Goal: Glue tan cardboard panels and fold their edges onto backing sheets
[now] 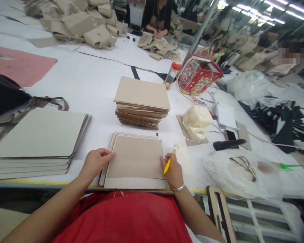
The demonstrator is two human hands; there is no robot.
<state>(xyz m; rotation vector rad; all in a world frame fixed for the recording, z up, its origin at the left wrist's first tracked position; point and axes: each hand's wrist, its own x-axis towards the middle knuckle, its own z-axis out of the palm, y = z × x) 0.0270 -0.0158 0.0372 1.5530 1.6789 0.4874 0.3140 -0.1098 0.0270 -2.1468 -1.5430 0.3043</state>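
Note:
In front of me a beige panel (pixel 136 157) lies on a paler board (pixel 139 183), whose strip shows along the near edge; more boards lie beneath. My left hand (pixel 97 162) pinches the panel's left edge between thumb and fingertips. At the right edge, my right hand (pixel 172 170) has its fingers closed round a yellow-handled brush (pixel 168 164), bristles pointing up and away, while its fingertips touch the panel. Behind stands a tall stack of beige panels (pixel 142 98). To the left is a stack of larger grey-beige boards (pixel 40 135).
A cut-open whitish plastic jug (pixel 197 119) stands on a cardboard piece to the right. Beyond are a red patterned box (pixel 199 74) and a red-lidded jar (pixel 172 72). A plastic bag (pixel 238 172) lies near right. Across the table, a person (pixel 158 20) handles beige pieces.

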